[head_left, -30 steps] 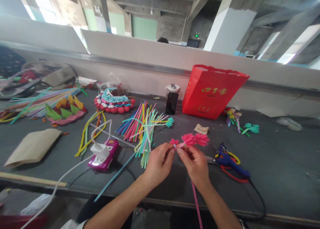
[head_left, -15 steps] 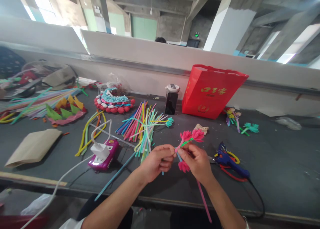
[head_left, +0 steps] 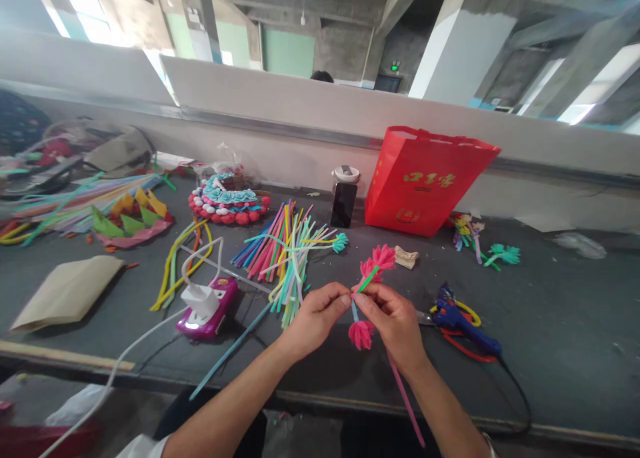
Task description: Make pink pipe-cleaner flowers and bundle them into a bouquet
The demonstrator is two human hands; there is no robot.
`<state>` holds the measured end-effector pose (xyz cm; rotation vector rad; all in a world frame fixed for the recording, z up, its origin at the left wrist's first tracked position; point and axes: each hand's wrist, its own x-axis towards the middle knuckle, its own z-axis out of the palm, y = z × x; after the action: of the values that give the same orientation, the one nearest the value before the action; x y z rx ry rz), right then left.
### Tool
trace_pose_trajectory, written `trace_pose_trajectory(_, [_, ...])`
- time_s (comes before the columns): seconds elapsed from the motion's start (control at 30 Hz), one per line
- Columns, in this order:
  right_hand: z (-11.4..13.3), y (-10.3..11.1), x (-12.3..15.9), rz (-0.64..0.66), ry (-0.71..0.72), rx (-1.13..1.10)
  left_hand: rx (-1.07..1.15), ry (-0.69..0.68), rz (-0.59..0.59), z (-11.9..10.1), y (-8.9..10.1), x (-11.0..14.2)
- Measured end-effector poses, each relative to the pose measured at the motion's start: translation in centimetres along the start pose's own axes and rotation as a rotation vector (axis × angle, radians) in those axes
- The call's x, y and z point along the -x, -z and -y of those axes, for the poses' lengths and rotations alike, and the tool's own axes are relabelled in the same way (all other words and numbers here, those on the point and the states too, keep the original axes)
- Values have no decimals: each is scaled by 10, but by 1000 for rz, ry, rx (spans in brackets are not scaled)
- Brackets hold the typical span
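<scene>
My left hand (head_left: 316,318) and my right hand (head_left: 393,321) meet above the dark table's (head_left: 550,325) front edge, both pinching the stems of pink fuzzy pipe-cleaner flowers. One flower head (head_left: 377,261) stands up on a green stem above my fingers. A second pink head (head_left: 361,334) hangs below them on a light blue stem. A long pink stem (head_left: 406,405) trails down from my right hand past the table edge.
A pile of coloured pipe cleaners (head_left: 285,245) lies just left of my hands. A blue glue gun (head_left: 463,321) lies to the right, a pink power strip (head_left: 206,305) with a white plug to the left. A red bag (head_left: 425,181) and a dark bottle (head_left: 344,198) stand behind.
The flower bunch has turned from lying sideways to upright. One pink head has swung down below my fingers. My hands stayed in nearly the same spot.
</scene>
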<state>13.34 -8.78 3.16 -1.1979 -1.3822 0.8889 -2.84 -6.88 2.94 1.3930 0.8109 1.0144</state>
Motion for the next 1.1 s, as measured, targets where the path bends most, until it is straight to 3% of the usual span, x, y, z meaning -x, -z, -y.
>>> trace_pose_trajectory(0.13, [-2,1,0,66,-72,-213,469,254,67,4,-1,2])
trace_pose_trajectory(0.33, [-7,-2,3,74,-69,-337,869,341,290,16,-5,1])
trace_pose_trajectory(0.4, [-6,-4,3,61,-57,-322,878,339,303,17,-7,0])
trace_pose_trajectory(0.47, [-6,-7,3,22,-45,-288,795,313,217,14,-9,0])
trace_pose_trajectory(0.6, [-9,-13,2,-74,-81,-259,331,74,-51,9,-13,2])
trace_pose_trajectory(0.67, [-11,-14,3,-87,-87,-234,73,-82,-125,8,-15,3])
trace_pose_trajectory(0.73, [-13,-15,3,-90,-74,-200,-50,-134,-177,9,-16,3])
trace_pose_trajectory(0.8, [-13,-15,4,-93,-58,-183,-1,-73,-197,11,-17,2])
trace_pose_trajectory(0.9, [-13,-14,5,-91,-25,-179,252,82,-149,11,-15,1])
trace_pose_trajectory(1.1, [-10,-7,7,15,60,-115,766,345,184,4,-3,1])
